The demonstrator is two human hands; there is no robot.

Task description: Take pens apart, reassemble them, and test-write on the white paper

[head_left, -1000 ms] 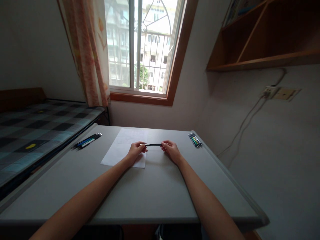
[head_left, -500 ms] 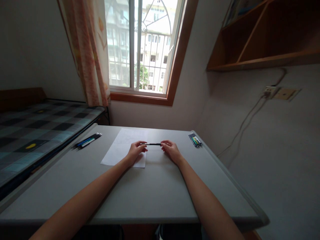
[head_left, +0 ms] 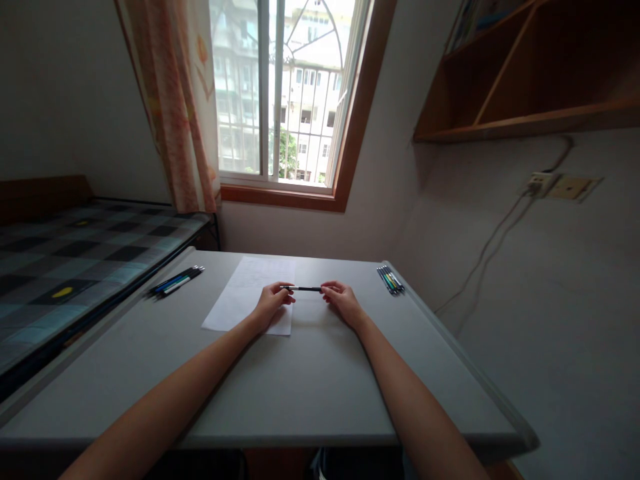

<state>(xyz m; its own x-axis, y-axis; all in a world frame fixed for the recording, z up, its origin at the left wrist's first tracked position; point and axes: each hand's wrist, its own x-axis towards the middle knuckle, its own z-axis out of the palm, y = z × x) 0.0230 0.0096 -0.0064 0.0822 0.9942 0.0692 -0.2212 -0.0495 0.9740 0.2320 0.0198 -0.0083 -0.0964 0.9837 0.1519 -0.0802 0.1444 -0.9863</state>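
A slim black pen (head_left: 307, 289) with a pale section at its left end lies level between my two hands, just above the table. My left hand (head_left: 271, 303) pinches its left end, with the wrist over the right part of a white sheet of paper (head_left: 230, 303). The right end is held between the fingertips of my right hand (head_left: 344, 301). Faint lines show on the upper part of the paper. Several pens (head_left: 175, 281) lie in a bunch on the left of the table, and another row of several pens (head_left: 390, 280) lies by the right edge.
The grey table (head_left: 295, 393) has a raised rim along its right side. A bed with a checked cover (head_left: 120, 253) stands to the left. Behind are a curtain (head_left: 180, 113) and a barred window. A wooden shelf (head_left: 520, 120) and a socket with cables (head_left: 543, 183) are on the right wall.
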